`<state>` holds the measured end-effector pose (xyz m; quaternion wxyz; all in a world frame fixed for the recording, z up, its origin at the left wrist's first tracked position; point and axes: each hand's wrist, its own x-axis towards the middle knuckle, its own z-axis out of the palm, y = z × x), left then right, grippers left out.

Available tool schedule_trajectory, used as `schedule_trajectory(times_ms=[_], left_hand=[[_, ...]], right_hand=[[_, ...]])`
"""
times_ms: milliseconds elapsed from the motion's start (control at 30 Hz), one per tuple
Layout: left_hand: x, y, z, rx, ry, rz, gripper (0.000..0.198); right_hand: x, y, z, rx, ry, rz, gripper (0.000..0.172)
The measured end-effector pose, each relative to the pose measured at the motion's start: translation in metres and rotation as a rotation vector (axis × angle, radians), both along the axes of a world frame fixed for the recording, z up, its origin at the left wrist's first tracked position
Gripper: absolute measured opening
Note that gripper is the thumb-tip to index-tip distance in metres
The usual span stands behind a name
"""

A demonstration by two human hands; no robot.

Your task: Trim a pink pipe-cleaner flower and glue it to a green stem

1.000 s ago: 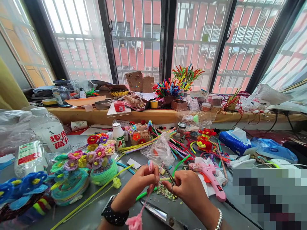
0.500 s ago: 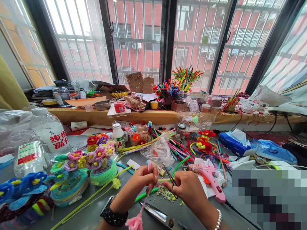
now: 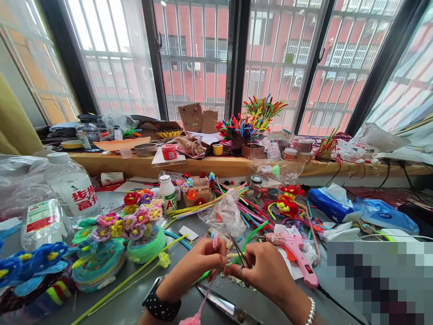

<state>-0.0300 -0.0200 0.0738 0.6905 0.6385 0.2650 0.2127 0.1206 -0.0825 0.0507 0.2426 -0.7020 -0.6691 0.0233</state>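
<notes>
My left hand (image 3: 199, 264), with a dark watch on its wrist, pinches a thin pink pipe cleaner (image 3: 205, 298). The stem trails down to a fluffy pink end (image 3: 191, 319) at the bottom edge. A pink and blue loop (image 3: 215, 240) shows above my left fingers. In my right hand (image 3: 267, 267) are small metal scissors (image 3: 238, 249), blades pointing up and left beside the left fingertips. Whether the blades touch the stem I cannot tell. Below both hands a larger metal tool (image 3: 219, 303) lies on the table, with fuzzy clippings (image 3: 238, 280) near it.
A pink glue gun (image 3: 297, 255) lies right of my right hand. Fuzzy flower pots (image 3: 145, 246) and clear bottles (image 3: 72, 185) crowd the left. Behind are a crumpled plastic bag (image 3: 225, 214), loose pipe cleaners (image 3: 192, 210) and a blue tissue pack (image 3: 333, 203).
My left hand has shifted slightly right and down, closer to my right hand. The fluffy pink end has dropped partly out of view. My right hand stays nearly in place with the scissors.
</notes>
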Motion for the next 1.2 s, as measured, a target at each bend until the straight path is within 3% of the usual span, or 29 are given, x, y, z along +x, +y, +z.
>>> schedule_trajectory(times_ms=[433,733,933,1200], left_hand=[[0.004,0.002,-0.002,0.019,0.026,0.109,0.011],[0.003,0.007,-0.005,-0.035,-0.013,0.088,0.015],[0.003,0.004,-0.004,-0.013,-0.001,0.061,0.017],[0.002,0.004,-0.005,-0.002,-0.001,0.066,0.014]], right_hand=[[0.000,0.009,-0.010,-0.014,-0.024,-0.026,0.044],[0.003,0.008,-0.011,-0.021,0.055,-0.012,0.045],[0.003,0.009,-0.013,-0.159,0.182,0.050,0.047],[0.001,0.010,-0.014,-0.164,0.239,0.062,0.046]])
